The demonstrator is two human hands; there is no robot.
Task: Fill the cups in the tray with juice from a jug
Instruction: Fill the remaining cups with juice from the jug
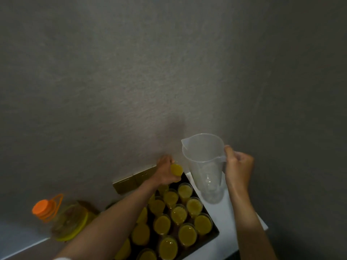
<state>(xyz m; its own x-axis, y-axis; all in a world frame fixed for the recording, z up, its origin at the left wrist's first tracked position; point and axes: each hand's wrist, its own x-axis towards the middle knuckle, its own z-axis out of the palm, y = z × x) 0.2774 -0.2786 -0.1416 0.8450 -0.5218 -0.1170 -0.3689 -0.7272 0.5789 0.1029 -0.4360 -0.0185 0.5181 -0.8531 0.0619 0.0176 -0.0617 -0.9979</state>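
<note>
The right hand is gripping the empty-looking jug by its handle above the table, the left hand is clasping a full cup over the tray, best lowered level and slowly.

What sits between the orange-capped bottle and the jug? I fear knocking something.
The left forearm and the tray of filled cups, head view.
</note>
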